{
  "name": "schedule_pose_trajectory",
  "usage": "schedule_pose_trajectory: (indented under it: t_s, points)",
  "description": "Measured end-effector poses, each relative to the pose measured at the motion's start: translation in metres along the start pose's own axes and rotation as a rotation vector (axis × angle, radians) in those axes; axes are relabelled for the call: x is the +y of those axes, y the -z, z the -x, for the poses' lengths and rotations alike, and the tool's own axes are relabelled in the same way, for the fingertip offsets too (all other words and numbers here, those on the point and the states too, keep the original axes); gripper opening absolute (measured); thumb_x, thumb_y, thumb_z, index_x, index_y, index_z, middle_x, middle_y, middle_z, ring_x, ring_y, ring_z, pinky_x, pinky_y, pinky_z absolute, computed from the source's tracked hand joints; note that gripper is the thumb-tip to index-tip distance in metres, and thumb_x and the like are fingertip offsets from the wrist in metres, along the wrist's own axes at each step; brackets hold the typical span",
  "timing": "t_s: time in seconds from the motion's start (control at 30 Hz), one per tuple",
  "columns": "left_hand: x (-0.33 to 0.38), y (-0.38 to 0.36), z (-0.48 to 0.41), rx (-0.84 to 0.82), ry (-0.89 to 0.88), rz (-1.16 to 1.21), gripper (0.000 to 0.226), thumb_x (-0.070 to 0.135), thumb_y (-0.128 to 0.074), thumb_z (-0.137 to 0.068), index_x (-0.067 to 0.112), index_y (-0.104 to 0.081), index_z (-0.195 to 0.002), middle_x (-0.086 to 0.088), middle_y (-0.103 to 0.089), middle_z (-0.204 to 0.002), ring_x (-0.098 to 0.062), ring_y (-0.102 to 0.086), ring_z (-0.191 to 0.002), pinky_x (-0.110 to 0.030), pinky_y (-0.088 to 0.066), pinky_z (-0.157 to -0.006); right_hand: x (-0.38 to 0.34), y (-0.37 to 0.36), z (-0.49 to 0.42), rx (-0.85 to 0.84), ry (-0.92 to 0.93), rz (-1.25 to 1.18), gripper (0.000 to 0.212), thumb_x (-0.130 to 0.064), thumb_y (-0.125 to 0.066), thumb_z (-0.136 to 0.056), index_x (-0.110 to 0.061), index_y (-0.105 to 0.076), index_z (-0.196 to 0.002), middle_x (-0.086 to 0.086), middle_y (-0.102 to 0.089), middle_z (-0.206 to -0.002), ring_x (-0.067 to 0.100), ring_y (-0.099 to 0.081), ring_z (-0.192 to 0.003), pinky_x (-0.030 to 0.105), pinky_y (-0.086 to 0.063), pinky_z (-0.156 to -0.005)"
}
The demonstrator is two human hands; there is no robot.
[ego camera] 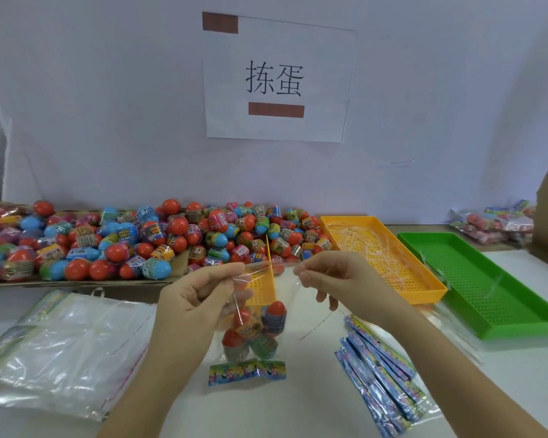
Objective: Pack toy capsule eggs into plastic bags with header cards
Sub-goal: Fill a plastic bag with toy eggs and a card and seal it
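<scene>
Left hand [200, 295] and right hand [336, 279] pinch top of clear bag [268, 298]. Four toy eggs [253, 333] inside, header card [247, 371] at bottom, above bench [298, 406].

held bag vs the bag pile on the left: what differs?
The held bag has capsule eggs inside; the bag pile looks empty. The held bag hangs upright, its top pinched between the left hand and right hand; the bag pile lies flat on the table, untouched. Both are clear plastic.
</scene>
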State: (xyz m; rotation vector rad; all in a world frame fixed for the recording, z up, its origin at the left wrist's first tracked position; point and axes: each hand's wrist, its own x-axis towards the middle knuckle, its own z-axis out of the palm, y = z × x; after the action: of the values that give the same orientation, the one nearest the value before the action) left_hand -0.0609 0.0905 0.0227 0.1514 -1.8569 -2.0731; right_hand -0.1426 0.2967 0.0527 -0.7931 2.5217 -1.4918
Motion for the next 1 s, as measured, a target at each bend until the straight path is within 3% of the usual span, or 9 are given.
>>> schedule_pose_trajectory:
  t_s: [0.1, 0.23, 0.37, 0.47, 0.63, 0.73, 0.83, 0.93, 1.0]
  points:
    - [0.0, 0.001, -0.001, 0.008, 0.004, 0.003, 0.028, -0.002, -0.054, -0.093, 0.017, -0.073, -0.095, -0.002, -0.077, -0.087, -0.017, -0.075, -0.08, -0.028, -0.061, -0.064, 0.002, 0.001, 0.0, 0.093, -0.02, -0.041, 0.012, -0.021, -0.067, -0.087, -0.03, -0.073, -0.081, -0.015, -0.068, -0.071, 0.006, -0.061, -0.061, 0.023, -0.051, -0.051]
    - [0.0, -0.001, 0.0, -0.014, 0.004, 0.004, 0.027, -0.004, -0.055, -0.091, 0.016, -0.073, -0.092, -0.002, -0.077, -0.085, -0.016, -0.075, -0.078, -0.022, -0.059, -0.061, 0.007, 0.006, 0.002, 0.124, -0.022, 0.023, 0.017, -0.018, -0.068, -0.087, -0.031, -0.073, -0.078, -0.017, -0.068, -0.069, 0.004, -0.061, -0.062, 0.021, -0.052, -0.052]
    - [0.0, -0.003, 0.001, -0.019, 0.001, 0.011, 0.025, -0.005, -0.054, -0.091, 0.012, -0.073, -0.091, -0.002, -0.077, -0.084, -0.015, -0.075, -0.076, -0.019, -0.057, -0.059, 0.012, 0.017, 0.002, 0.212, -0.023, -0.015, 0.024, -0.009, -0.068, -0.087, -0.028, -0.075, -0.075, -0.001, -0.071, -0.075, 0.013, -0.065, -0.058, 0.024, -0.053, -0.049]
    - [0.001, -0.002, 0.0, 0.005, -0.001, 0.026, 0.025, -0.005, -0.054, -0.092, 0.011, -0.073, -0.092, -0.002, -0.077, -0.083, -0.015, -0.075, -0.075, -0.021, -0.059, -0.06, 0.018, 0.031, 0.001, 0.298, -0.047, 0.016, 0.023, -0.012, -0.07, -0.086, -0.03, -0.076, -0.074, 0.003, -0.07, -0.071, 0.009, -0.062, -0.058, 0.025, -0.055, -0.051]
    - [-0.001, -0.003, -0.001, 0.018, 0.001, 0.036, 0.024, -0.005, -0.055, -0.09, 0.011, -0.073, -0.093, -0.003, -0.077, -0.082, -0.015, -0.075, -0.074, -0.02, -0.058, -0.059, 0.044, 0.068, -0.004, 0.516, -0.244, -0.251, 0.009, -0.002, -0.069, -0.085, -0.01, -0.069, -0.081, 0.01, -0.067, -0.075, 0.014, -0.064, -0.051, 0.024, -0.055, -0.05]
    - [-0.003, -0.001, -0.003, 0.027, 0.004, 0.039, 0.025, -0.004, -0.055, -0.09, 0.013, -0.073, -0.091, -0.003, -0.077, -0.083, -0.016, -0.075, -0.075, -0.021, -0.059, -0.058, 0.064, 0.079, -0.001, 0.568, -0.329, -0.278, 0.007, 0.003, -0.068, -0.084, -0.004, -0.066, -0.082, 0.016, -0.065, -0.081, 0.019, -0.066, -0.059, 0.024, -0.057, -0.053]
    - [-0.006, 0.0, -0.004, 0.036, 0.002, 0.024, 0.024, -0.001, -0.057, -0.09, 0.016, -0.074, -0.09, -0.003, -0.077, -0.083, -0.016, -0.075, -0.077, -0.022, -0.059, -0.06, 0.081, 0.083, 0.004, 0.568, -0.307, 0.019, 0.015, -0.001, -0.073, -0.08, -0.015, -0.07, -0.075, 0.008, -0.07, -0.08, 0.022, -0.067, -0.073, 0.029, -0.057, -0.066]
    - [-0.009, 0.0, -0.005, 0.032, 0.003, 0.016, 0.025, -0.001, -0.056, -0.09, 0.017, -0.074, -0.089, -0.002, -0.077, -0.083, -0.016, -0.075, -0.076, -0.02, -0.058, -0.057, 0.089, 0.087, 0.013, 0.474, -0.203, 0.422, 0.023, -0.008, -0.077, -0.077, -0.027, -0.068, -0.07, -0.015, -0.067, -0.073, 0.005, -0.065, -0.075, 0.01, -0.045, -0.068]
    - [-0.01, 0.0, -0.005, 0.029, -0.001, 0.002, 0.026, 0.0, -0.057, -0.09, 0.018, -0.074, -0.088, -0.002, -0.077, -0.083, -0.015, -0.075, -0.076, -0.02, -0.058, -0.056, 0.091, 0.092, 0.02, 0.373, -0.172, 0.599, 0.02, -0.011, -0.074, -0.081, -0.03, -0.068, -0.077, -0.019, -0.065, -0.077, 0.006, -0.064, -0.082, 0.015, -0.044, -0.076]
